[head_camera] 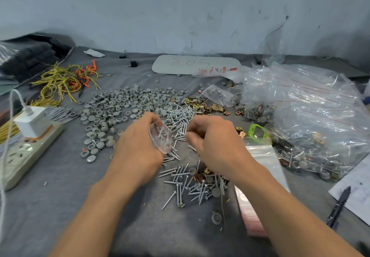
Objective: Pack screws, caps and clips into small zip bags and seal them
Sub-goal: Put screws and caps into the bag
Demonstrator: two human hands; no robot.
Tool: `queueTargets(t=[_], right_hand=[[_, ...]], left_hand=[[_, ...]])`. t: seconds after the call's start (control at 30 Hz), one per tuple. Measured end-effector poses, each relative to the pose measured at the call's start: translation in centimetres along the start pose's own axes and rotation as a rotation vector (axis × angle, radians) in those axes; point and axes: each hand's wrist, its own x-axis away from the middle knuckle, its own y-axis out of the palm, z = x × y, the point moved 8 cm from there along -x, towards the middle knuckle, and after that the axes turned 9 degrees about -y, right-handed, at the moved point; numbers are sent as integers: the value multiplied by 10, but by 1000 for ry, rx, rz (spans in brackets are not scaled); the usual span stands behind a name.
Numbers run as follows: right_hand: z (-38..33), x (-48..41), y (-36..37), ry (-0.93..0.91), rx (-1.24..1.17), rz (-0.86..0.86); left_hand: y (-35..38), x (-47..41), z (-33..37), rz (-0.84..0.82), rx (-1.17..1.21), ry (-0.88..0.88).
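My left hand (138,148) holds a small clear zip bag (161,138) with its mouth facing right; a few screws show inside it. My right hand (212,144) hovers just right of the bag with fingers curled; what they pinch is hidden. Loose silver screws (180,184) lie on the grey cloth under and beyond both hands. Grey round caps (124,104) spread in a wide heap at the centre left. Brass clips (206,106) lie at the centre right. A stack of empty zip bags (266,156) lies by my right forearm.
A power strip with a white charger (30,136) sits at the left edge. Yellow and orange wires (66,80) lie far left. Filled bags (312,120) pile up at the right, next to a green counter (258,133). A pen (338,206) and paper lie at the right front.
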Motion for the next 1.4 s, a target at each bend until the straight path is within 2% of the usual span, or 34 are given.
queueTargets(t=[0.07,0.2,0.3,0.37,0.53,0.6,0.83,0.97,1.03,1.1,1.2,1.4], right_hand=[[-11,0,0,-84,-106,33],[-33,2,17,-201,-235,-47],[-23,-1,4,-122,-339,73],[-14,-1,-6,-69,-236,107],[-15,16,37,-40,158,-387],[-19,21,48,-43,211,-447],[-25,14,40,-112,331,-314],[-14,4,16,-13,49,-36],[-16,2,0,-36,-80,158],[-20,2,-6,-66,-197,250],[-25,1,4,-75,-258,206],[-23,1,8,-28,-435,142]], left_hand=[[8,5,9,-77,9,54],[13,10,19,-142,21,118],[6,7,15,-85,94,66],[-3,5,11,-23,150,32],[-15,3,4,63,179,6],[-13,3,4,59,172,13],[-8,4,6,42,125,30],[-3,3,5,12,88,18],[1,3,5,-15,41,28],[5,6,12,-49,11,77],[6,10,22,-77,45,144],[6,12,23,-108,59,129]])
